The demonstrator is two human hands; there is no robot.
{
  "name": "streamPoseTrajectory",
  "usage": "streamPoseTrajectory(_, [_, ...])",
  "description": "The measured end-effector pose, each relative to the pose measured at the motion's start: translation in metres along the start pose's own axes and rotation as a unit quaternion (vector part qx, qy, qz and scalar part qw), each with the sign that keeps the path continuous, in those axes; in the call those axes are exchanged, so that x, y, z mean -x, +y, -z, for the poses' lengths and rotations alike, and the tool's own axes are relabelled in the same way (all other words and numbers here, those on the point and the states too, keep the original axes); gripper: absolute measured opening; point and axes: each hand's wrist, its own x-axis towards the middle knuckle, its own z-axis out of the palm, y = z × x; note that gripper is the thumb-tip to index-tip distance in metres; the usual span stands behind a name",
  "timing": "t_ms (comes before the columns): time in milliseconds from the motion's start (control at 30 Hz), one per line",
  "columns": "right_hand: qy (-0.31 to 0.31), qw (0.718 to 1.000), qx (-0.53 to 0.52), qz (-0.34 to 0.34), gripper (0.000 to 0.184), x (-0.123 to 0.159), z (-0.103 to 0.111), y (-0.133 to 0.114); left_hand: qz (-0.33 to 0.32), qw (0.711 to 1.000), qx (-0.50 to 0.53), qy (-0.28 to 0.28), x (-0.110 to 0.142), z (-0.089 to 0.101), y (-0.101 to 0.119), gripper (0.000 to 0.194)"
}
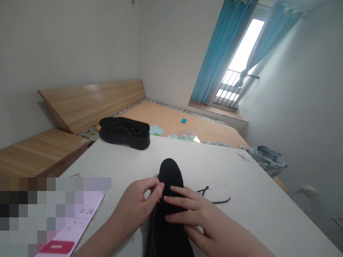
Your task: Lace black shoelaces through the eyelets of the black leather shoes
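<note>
A black shoe (170, 175) lies on the white table (249, 210) with its toe pointing away from me. My left hand (136, 205) pinches its fingertips together at the shoe's left edge, and whatever lies between them is hidden. My right hand (195, 214) rests across the top of the shoe with its fingers spread. A thin black lace (211, 197) trails out on the right, near my right hand. Farther back on the table stands a second black shoe (124, 134), with dark laces and metal rings on top of it.
A crumpled plastic bag (266, 160) sits beyond the table's right edge. A bare wooden bed frame (91, 105) with an orange board (171, 123) lies behind the table. A pink-and-white screen (77, 223) shows at lower left, partly pixelated. Blue curtains (222, 53) hang beside a barred window.
</note>
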Motion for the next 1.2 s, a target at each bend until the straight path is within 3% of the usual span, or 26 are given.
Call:
streamPoseTrajectory(100, [0.055,0.996,-0.03,-0.06,0.078,0.011,0.006,0.012,0.0,1.0,-0.004,-0.009,0.001,0.001,0.001,0.041])
streamPoseTrajectory(167, [0.072,0.99,-0.009,-0.125,0.08,0.022,0.007,0.026,-0.008,1.0,-0.007,-0.015,0.001,0.0,0.002,0.038])
streamPoseTrajectory(300, [-0.009,0.963,0.078,-0.259,0.089,0.042,-0.01,0.061,-0.077,0.996,-0.031,-0.039,0.003,-0.004,0.005,0.024])
streamPoseTrajectory(400, [-0.011,0.944,0.129,-0.303,0.095,0.049,-0.031,0.084,-0.123,0.989,-0.055,-0.056,0.005,-0.009,0.004,0.021])
streamPoseTrajectory(600, [0.089,0.952,0.14,-0.259,0.02,0.052,-0.056,0.098,-0.128,0.985,-0.089,-0.068,0.006,-0.011,0.005,0.016])
streamPoseTrajectory(767, [0.096,0.952,0.103,-0.27,0.01,0.048,-0.052,0.086,-0.104,0.99,-0.085,-0.037,0.005,-0.006,0.004,0.015])
streamPoseTrajectory(833, [0.113,0.954,0.004,-0.279,0.023,0.047,-0.033,0.074,-0.08,0.994,-0.066,-0.019,0.003,-0.004,0.002,0.024])
streamPoseTrajectory(867, [0.137,0.947,-0.093,-0.276,0.03,0.046,-0.021,0.065,-0.068,0.996,-0.053,-0.01,0.003,-0.003,0.001,0.028])
streamPoseTrajectory(933, [0.219,0.896,-0.305,-0.237,0.036,0.045,0.008,0.043,-0.048,0.998,-0.029,0.003,0.001,-0.001,-0.001,0.032])
streamPoseTrajectory(1000, [0.308,0.833,-0.42,-0.187,0.03,0.042,0.035,0.017,-0.023,1.0,-0.005,0.009,0.0,-0.001,-0.002,0.031])
streamPoseTrajectory(1033, [0.324,0.816,-0.452,-0.156,0.028,0.039,0.046,0.004,-0.009,1.0,0.006,0.009,-0.001,-0.002,-0.002,0.029])
streamPoseTrajectory(1133, [0.303,0.793,-0.522,-0.081,0.027,0.021,0.06,-0.027,0.026,0.999,0.038,0.01,-0.002,-0.002,-0.002,0.023])
streamPoseTrajectory(1200, [0.271,0.79,-0.543,-0.085,0.03,0.002,0.053,-0.037,0.034,0.998,0.055,0.013,-0.002,-0.002,-0.001,0.022])
